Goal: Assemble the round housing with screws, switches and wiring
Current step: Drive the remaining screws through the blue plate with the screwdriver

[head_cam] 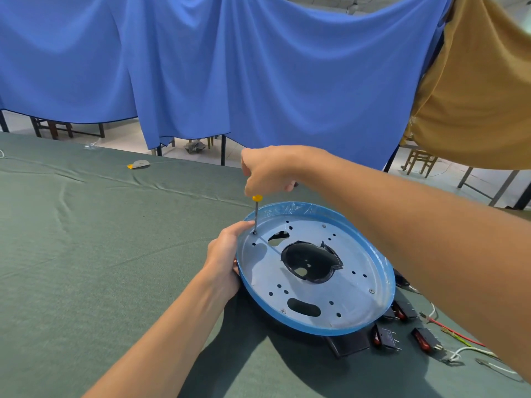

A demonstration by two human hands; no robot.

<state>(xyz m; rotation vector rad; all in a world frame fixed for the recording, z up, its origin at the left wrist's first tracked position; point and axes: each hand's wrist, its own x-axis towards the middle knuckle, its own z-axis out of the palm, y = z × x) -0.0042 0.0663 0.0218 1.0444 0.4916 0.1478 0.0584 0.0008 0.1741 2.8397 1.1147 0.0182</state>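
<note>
Round grey metal housing with a blue rim [267, 268] lies flat on our table with the dark green cloth [86, 254], open side up. We see many small holes in its floor. A black plastic cup [313, 262] shows through the big hole in the middle of the housing.

Our left hand [227, 254] holds the left edge of the housing. Its fingers curl under the rim and the thumb lies over the top.

Our right hand [270, 170] is above the far left part of the housing. Its fingers are closed round the top of a thin screwdriver with a yellow handle [255, 214]. The screwdriver stands straight up. Its tip is on a small silver screw [255, 232] in the housing floor, just beside our left thumb.

Three black switches with red buttons [385, 337] lie on the cloth at the near right of the housing. Red, white and green wires [454, 331] lie just past them. A flat black block [347, 344] pokes out from under the near edge of the housing.

Far off to the left of the housing lies a small yellow and white scrap [138, 164]. Behind the housing hang a big blue cloth [230, 67] and a tan cloth [474, 81].
</note>
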